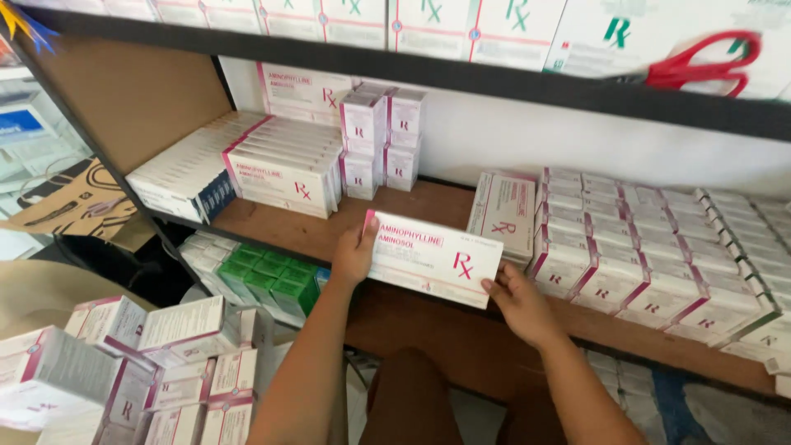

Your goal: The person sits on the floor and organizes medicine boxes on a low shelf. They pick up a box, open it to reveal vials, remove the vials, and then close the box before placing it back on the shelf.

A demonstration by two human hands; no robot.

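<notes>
Boxes fill the wooden shelf (412,214) in front of you, nearly all of them white with pink or magenta edging and pink print. You hold one long, flat white box (432,257) with a pink stripe down its left end, just above the shelf's front edge and tilted slightly, its broad printed face turned up toward you. Just behind it a similar box (503,213) stands on the shelf, leaning back against the rows to its right. Those rows of small pink-and-white cartons (651,247) run along the right part of the shelf, packed side by side. To the left lies a stack of long flat boxes (284,169), with four small cartons (383,140) piled beside it and a row of white boxes with dark blue ends (185,173) further left. On the shelf above, red-handled scissors (700,64) rest on large white packs with green marks. Green cartons (268,276) sit on the level below, and more pink-and-white boxes (148,363) are heaped at the lower left.

Your left hand (354,254) grips the held box at its left end, thumb on top and the fingers hidden behind it. Your right hand (521,306) clasps its lower right corner, thumb on the front edge, the fingers underneath. Both forearms reach up from below, elbows bent
</notes>
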